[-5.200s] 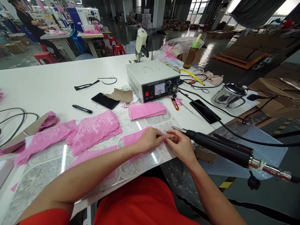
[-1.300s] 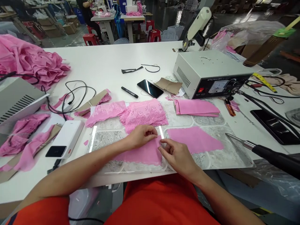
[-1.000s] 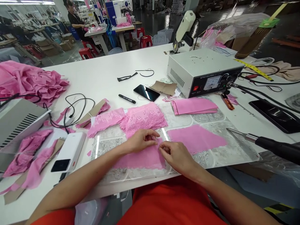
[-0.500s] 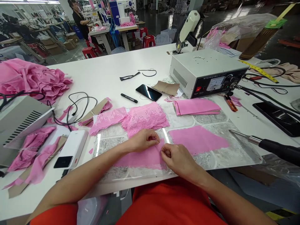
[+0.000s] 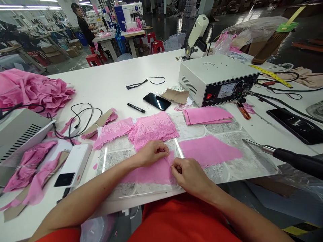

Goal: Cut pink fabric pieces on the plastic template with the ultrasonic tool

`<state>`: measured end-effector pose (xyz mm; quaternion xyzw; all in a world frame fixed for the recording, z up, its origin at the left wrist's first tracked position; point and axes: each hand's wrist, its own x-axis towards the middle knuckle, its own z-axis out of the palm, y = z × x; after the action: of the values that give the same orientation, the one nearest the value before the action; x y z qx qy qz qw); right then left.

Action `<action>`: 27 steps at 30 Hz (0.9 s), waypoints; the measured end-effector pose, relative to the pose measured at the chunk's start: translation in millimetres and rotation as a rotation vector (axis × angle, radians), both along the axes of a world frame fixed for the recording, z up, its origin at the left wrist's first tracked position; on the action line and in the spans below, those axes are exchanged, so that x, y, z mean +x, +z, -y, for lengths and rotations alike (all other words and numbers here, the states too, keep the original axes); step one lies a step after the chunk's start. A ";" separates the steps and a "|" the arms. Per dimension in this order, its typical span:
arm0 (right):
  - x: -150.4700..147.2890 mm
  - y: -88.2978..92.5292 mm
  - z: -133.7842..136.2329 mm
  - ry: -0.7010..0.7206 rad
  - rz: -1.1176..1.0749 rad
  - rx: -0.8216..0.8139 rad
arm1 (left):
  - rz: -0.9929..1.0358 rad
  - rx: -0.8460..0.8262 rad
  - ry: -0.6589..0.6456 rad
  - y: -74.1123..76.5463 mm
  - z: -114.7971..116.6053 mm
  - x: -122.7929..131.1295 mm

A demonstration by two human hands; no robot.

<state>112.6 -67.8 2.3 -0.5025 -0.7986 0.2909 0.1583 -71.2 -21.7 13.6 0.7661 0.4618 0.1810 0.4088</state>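
Observation:
A pink fabric piece (image 5: 151, 173) lies on a clear sheet (image 5: 257, 158) at the table's near edge. Along its right edge, my left hand (image 5: 153, 153) pinches the cloth at the upper corner. My right hand (image 5: 188, 173) closes its fingers on the same edge a little lower down. To their right, another flat pink fabric piece (image 5: 209, 149) rests on the sheet. Just beyond my left hand lies pink lace fabric (image 5: 155, 127). Behind, at the right, is a folded pink stack (image 5: 207, 115). My fingertips partly cover the pinched edge.
A pen-like tool with a metal tip (image 5: 267, 149) juts in from the right. A grey control box (image 5: 217, 79) stands behind. A phone (image 5: 156, 101), a marker (image 5: 136, 108) and a white power bank (image 5: 75, 164) lie about. Pink cloth (image 5: 32, 90) is heaped at left.
The view has shifted slightly, so the table's things sit a little further left. Both hands keep nearly the same place on the fabric edge.

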 end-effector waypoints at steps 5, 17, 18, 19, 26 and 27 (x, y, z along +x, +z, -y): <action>12.5 6.9 -2.1 0.010 -0.067 -0.033 | -0.032 0.030 -0.067 3.2 0.6 0.0; 72.2 0.0 -69.1 -0.047 -0.172 0.111 | -0.215 0.425 -0.112 -7.4 2.2 36.1; 69.7 -0.3 -73.7 -0.032 -0.170 0.108 | -0.227 0.449 -0.118 -9.1 2.6 39.4; 66.9 -0.2 -77.8 -0.017 -0.159 0.106 | -0.238 0.472 -0.131 -10.3 3.3 42.1; 54.1 -2.6 -98.3 0.127 -0.068 0.044 | -0.365 0.550 -0.247 -12.7 12.8 49.8; 53.6 -3.8 -100.8 0.143 -0.077 0.039 | -0.368 0.543 -0.243 -13.2 13.8 49.8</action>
<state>166.2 33.0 -1.4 -0.4293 -0.8314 0.3049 0.1777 -21.4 -35.5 0.4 0.9160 0.3684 0.1059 0.1186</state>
